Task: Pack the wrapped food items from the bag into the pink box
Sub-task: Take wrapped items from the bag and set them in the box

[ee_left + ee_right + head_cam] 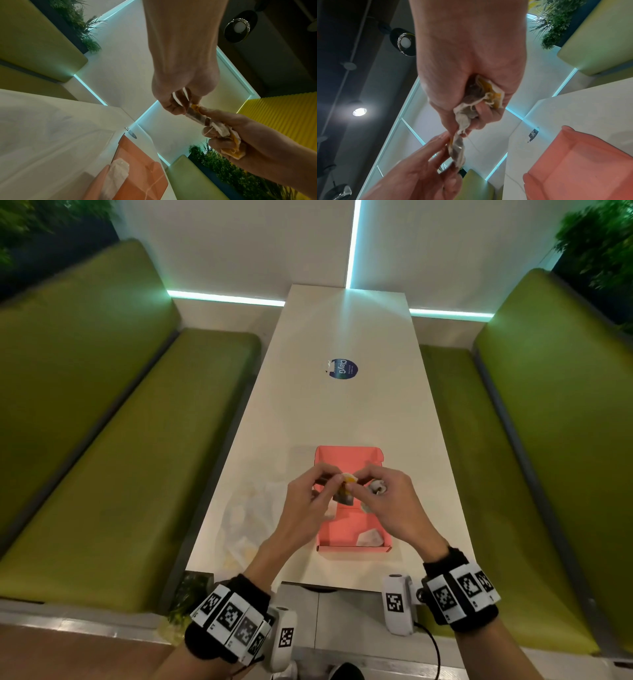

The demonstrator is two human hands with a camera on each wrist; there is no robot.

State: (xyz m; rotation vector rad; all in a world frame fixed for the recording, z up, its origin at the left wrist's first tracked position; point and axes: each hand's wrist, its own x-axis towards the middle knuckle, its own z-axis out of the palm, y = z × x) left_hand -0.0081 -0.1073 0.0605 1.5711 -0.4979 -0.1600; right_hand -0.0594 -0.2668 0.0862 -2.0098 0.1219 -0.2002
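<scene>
The pink box (342, 529) lies open on the white table (342, 412), with one white wrapped item (369, 538) in its near right corner. Both hands hover over the box. My right hand (363, 482) grips a crumpled bunch of wrapped food items (481, 97), white paper with yellow patches. My left hand (334, 482) pinches one end of a clear-wrapped brown item (197, 115) that sticks out of that bunch. The same item (458, 150) hangs between the two hands in the right wrist view. The clear plastic bag (246, 518) lies flat left of the box.
A round dark sticker (344, 369) sits mid-table beyond the box. Green padded benches (137, 440) flank the table on both sides. The near table edge (308, 580) runs just behind my wrists. A white wall closes the far end.
</scene>
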